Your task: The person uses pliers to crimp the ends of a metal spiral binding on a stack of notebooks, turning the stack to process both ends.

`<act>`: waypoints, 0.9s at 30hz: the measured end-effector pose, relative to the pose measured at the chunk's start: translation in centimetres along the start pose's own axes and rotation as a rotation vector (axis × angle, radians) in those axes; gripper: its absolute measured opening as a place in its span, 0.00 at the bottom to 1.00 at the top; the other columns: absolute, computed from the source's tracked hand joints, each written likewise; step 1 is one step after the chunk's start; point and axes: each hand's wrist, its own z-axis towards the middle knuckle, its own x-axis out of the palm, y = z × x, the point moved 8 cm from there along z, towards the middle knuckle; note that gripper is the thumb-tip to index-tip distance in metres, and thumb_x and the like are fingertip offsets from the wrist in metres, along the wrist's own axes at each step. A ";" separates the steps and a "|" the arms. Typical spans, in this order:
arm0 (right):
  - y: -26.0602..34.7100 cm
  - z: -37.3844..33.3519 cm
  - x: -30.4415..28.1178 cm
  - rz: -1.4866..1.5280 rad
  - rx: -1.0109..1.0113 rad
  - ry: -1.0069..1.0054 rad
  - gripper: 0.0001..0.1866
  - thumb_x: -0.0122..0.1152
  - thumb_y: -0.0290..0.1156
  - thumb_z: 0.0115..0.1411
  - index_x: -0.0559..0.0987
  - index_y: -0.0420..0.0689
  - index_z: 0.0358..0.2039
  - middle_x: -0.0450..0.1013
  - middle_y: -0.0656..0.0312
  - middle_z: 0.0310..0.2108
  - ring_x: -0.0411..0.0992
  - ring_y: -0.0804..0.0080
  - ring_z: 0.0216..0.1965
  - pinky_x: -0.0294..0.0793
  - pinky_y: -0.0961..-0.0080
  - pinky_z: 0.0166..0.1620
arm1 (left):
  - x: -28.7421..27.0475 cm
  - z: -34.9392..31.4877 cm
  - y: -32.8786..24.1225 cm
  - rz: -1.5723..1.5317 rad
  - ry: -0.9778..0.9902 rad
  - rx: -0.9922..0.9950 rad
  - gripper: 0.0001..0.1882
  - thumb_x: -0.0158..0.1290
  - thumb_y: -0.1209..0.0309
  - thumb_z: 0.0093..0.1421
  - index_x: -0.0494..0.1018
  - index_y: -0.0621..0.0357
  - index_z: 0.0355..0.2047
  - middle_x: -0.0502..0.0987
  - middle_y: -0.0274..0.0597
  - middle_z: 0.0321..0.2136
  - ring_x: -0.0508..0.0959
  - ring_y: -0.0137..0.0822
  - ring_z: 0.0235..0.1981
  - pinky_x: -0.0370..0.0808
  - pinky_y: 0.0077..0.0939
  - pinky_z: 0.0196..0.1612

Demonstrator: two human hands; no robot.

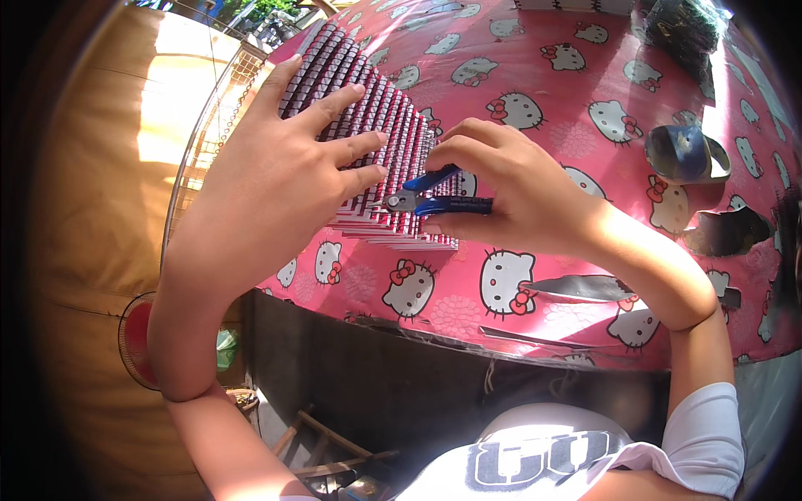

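A block of many tight rows of small red, white and dark striped pieces lies on the table, its near edge showing thin pale strips. My left hand rests on it with the fingers spread. From the right, my right hand grips a pair of side cutters with blue handles, thumb below and fingers above. The cutters' handles are parted, and their metal head points left onto the near part of the block, close to my left little finger. Whether the jaws touch a strip is too small to tell.
A pink cover with cartoon cats spreads over the table, with a torn hole at the right. A dark blue and grey round object stands there too. At the far right sits a dark plastic bundle. Below left is a green bag.
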 end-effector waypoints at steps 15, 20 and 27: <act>-2.2 0.2 2.2 0.226 0.305 0.250 0.21 0.71 0.43 0.52 0.76 0.39 0.35 0.72 0.61 0.27 0.73 0.69 0.32 0.71 0.75 0.35 | 1.0 1.0 -1.3 0.031 0.107 0.041 0.16 0.61 0.71 0.47 0.81 0.50 0.39 0.79 0.30 0.47 0.71 0.34 0.57 0.55 0.49 0.66; 0.0 -0.7 0.6 -0.097 -0.025 0.031 0.25 0.72 0.36 0.48 0.74 0.41 0.44 0.71 0.55 0.40 0.71 0.56 0.42 0.71 0.65 0.43 | 1.2 0.9 -1.3 0.047 0.139 0.045 0.17 0.61 0.71 0.47 0.81 0.51 0.40 0.79 0.30 0.47 0.71 0.34 0.57 0.57 0.45 0.65; -3.8 -1.3 3.5 0.579 0.847 0.522 0.25 0.67 0.52 0.56 0.81 0.37 0.29 0.70 0.68 0.18 0.66 0.82 0.22 0.65 0.77 0.26 | 1.2 0.8 -1.2 0.019 0.148 0.029 0.19 0.60 0.72 0.48 0.80 0.51 0.43 0.79 0.30 0.48 0.70 0.35 0.58 0.57 0.44 0.66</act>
